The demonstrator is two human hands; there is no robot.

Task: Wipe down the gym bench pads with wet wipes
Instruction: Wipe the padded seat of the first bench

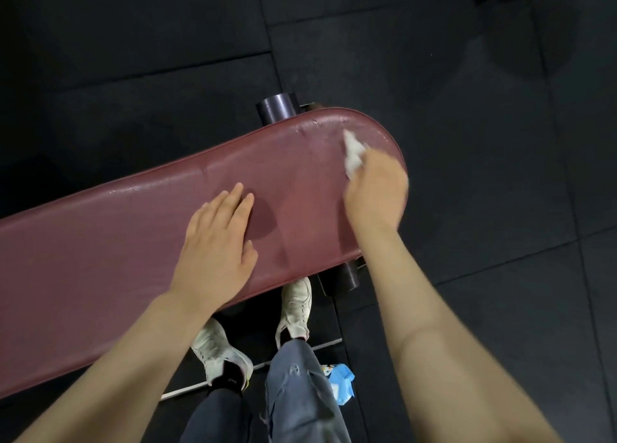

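Wiping is in progress at the rounded far end of the maroon bench pad (133,242). The left hand (213,242) lies flat, fingers straight, bracing mid-pad. The right hand (375,188) pinches the wet wipe (354,152) against the surface. Judged next: stroke toward the unwiped near section. A blue wipes pack (340,382) lies on the floor; its print is unreadable.

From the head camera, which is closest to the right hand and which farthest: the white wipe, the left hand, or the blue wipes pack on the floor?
1. White wipe: held in the right hand, at the bench pad's rounded end.
2. Left hand: flat on the pad, toward the left.
3. Blue wipes pack: down on the floor beside the person's leg.
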